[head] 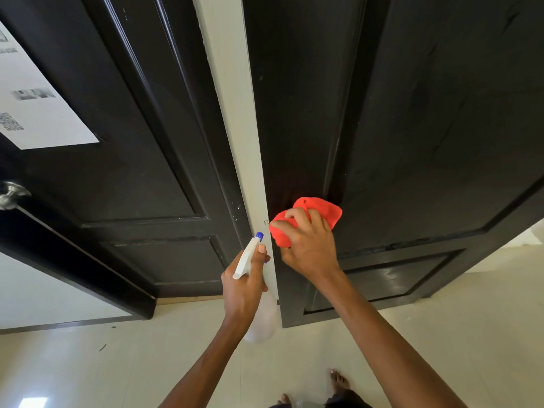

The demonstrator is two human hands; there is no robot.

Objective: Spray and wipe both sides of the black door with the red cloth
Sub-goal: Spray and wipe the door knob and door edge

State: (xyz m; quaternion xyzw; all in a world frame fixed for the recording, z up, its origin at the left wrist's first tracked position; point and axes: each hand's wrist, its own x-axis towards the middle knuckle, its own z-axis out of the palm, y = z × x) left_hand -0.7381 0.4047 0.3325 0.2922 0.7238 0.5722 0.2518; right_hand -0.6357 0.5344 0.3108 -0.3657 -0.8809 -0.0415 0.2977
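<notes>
- Right hand (309, 245) gripped the bunched red cloth (319, 212), fingers curled over it, pressing it against the black door (426, 113).
- Cloth sat on the door's flat left strip, near its left edge, just beside the raised moulding of the upper panel and about level with that panel's lower end.
- Part of the cloth stuck out past the fingertips toward the panel; the rest was wadded under the palm.
- Left hand (245, 285) held a spray bottle (262, 316) by the neck, fingers wrapped round it, thumb up along the white trigger head.
- Blue nozzle (259, 235) pointed up toward the pale door frame (235, 113), close to the cloth but not touching it.
- Bottle body was translucent white and hung below the hand, over the floor (147, 363).
- Hands were near each other, apart, either side of the door's left edge.
- A second black door (117, 113) stood left of the frame, with a white printed sheet (38, 107) on its upper panel and a metal handle (11, 194) at the picture's left edge.
- Small droplets showed on that second door's right edge by the frame.
- Floor was pale tile; bare feet (338, 381) showed at the bottom edge.
- Both forearms were bare.
</notes>
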